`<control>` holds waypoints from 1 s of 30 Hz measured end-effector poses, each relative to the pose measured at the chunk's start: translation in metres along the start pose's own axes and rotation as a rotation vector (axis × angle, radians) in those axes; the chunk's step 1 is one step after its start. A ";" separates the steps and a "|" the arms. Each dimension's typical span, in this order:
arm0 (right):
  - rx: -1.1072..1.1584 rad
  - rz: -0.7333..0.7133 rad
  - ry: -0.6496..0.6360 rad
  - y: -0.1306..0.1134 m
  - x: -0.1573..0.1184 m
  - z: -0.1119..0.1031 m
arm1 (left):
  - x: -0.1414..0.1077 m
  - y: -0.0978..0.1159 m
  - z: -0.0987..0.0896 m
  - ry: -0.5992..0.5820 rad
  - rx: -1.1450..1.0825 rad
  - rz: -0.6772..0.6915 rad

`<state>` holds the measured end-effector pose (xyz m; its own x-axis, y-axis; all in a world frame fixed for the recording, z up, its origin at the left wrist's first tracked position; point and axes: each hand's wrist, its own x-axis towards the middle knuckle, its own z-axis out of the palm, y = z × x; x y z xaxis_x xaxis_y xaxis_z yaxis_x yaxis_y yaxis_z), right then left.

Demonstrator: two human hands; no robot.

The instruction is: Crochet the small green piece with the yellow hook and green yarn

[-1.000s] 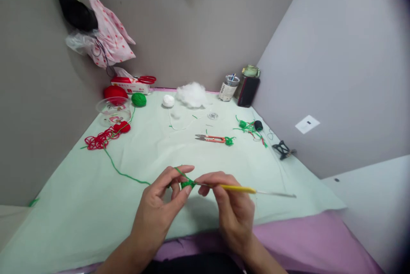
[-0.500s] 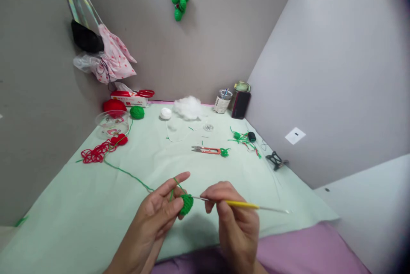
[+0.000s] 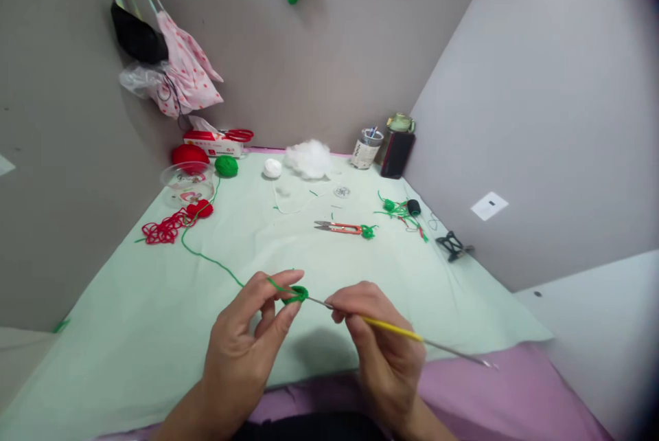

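Between the thumb and fingers of my left hand point(image 3: 244, 334) is a small green crochet piece point(image 3: 297, 295), its open rim turned partly toward me. Green yarn point(image 3: 216, 261) loops over the left fingers and trails back across the table to the left. My right hand point(image 3: 381, 341) grips a crochet hook point(image 3: 394, 327) by its yellow handle, like a pen. The thin metal end of the hook meets the right side of the crochet piece; its very tip is hidden there. The hook's other metal end points down to the right.
Orange-handled thread snips point(image 3: 340, 228) lie mid-table. Behind them are white stuffing point(image 3: 310, 159) and a white yarn ball point(image 3: 272, 167). Red yarn point(image 3: 167, 229), a clear plastic bowl point(image 3: 188, 187) and a green yarn ball point(image 3: 226, 166) sit left. A phone point(image 3: 397, 154) leans at the back right.
My left hand has turned, tipping the crochet piece so its rim shows instead of its side. The hook now slants more steeply down to the right. The whole view has shifted slightly.
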<state>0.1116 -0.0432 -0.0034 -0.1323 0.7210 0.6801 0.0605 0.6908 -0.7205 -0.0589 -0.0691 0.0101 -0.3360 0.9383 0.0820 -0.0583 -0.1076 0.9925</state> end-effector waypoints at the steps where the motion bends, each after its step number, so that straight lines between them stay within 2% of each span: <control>1: -0.018 -0.015 -0.012 0.000 -0.001 0.000 | -0.001 -0.002 0.000 0.011 0.007 0.027; 3: -0.043 -0.024 -0.029 0.000 -0.003 0.000 | -0.002 -0.004 0.001 0.009 0.005 0.020; 8: -0.039 -0.011 -0.046 0.000 0.000 -0.002 | 0.000 -0.004 0.000 -0.026 -0.032 -0.130; 10: 0.010 0.045 -0.031 0.001 0.001 -0.003 | 0.003 -0.001 -0.002 -0.087 -0.114 -0.206; 13: 0.199 0.194 0.040 0.006 0.003 -0.003 | 0.010 0.002 -0.005 -0.189 -0.263 -0.334; 16: 0.353 0.281 0.046 0.012 0.004 0.000 | 0.014 0.000 -0.006 -0.250 -0.323 -0.370; 19: 0.269 0.228 -0.029 0.016 0.003 0.004 | 0.014 -0.008 -0.004 -0.328 -0.357 -0.372; 21: 0.155 0.158 -0.048 0.018 -0.001 0.006 | 0.012 -0.013 -0.002 -0.341 -0.357 -0.382; 26: -0.225 -0.108 -0.073 0.024 -0.015 0.009 | 0.008 -0.022 0.007 -0.224 -0.371 -0.351; 28: -0.306 -0.174 -0.066 0.026 -0.016 0.008 | 0.010 -0.022 0.009 -0.238 -0.452 -0.426; 30: -0.226 -0.097 -0.014 0.026 -0.013 0.007 | 0.013 -0.020 0.008 -0.275 -0.524 -0.536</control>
<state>0.1085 -0.0356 -0.0318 -0.1615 0.6514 0.7414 0.2662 0.7521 -0.6029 -0.0546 -0.0517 -0.0082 0.1025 0.9461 -0.3072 -0.6033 0.3047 0.7370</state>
